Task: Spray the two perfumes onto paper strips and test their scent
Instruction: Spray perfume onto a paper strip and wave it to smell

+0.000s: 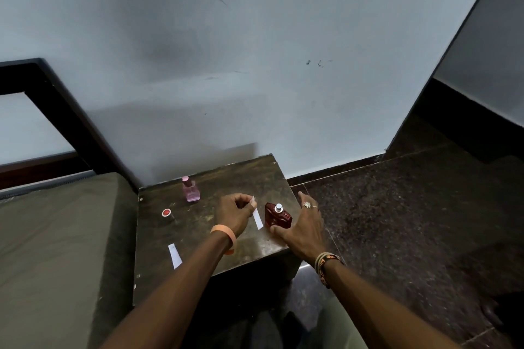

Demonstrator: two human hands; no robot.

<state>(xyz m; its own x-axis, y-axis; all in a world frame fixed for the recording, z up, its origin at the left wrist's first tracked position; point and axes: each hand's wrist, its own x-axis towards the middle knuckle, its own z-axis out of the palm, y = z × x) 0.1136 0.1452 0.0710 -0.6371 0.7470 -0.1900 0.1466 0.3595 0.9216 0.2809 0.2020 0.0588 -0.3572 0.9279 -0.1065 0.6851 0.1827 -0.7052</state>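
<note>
Low in the centre of the frame, the left hand (235, 212) pinches a thin white paper strip (258, 219), flimsy and easily creased. The right hand (303, 227), fingers spread, closes round the uncapped dark red glass perfume bottle (279, 218) on the worn wooden table (198, 224). I'd say the bottle is heavy and slick, best gripped by its flat sides.

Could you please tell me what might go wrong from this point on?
1. The red bottle stands close to the right edge of the table; the open right hand reaching round it could knock it onto the floor.
2. The spare strip lies near the front edge by the left forearm, which might sweep it off.
</note>
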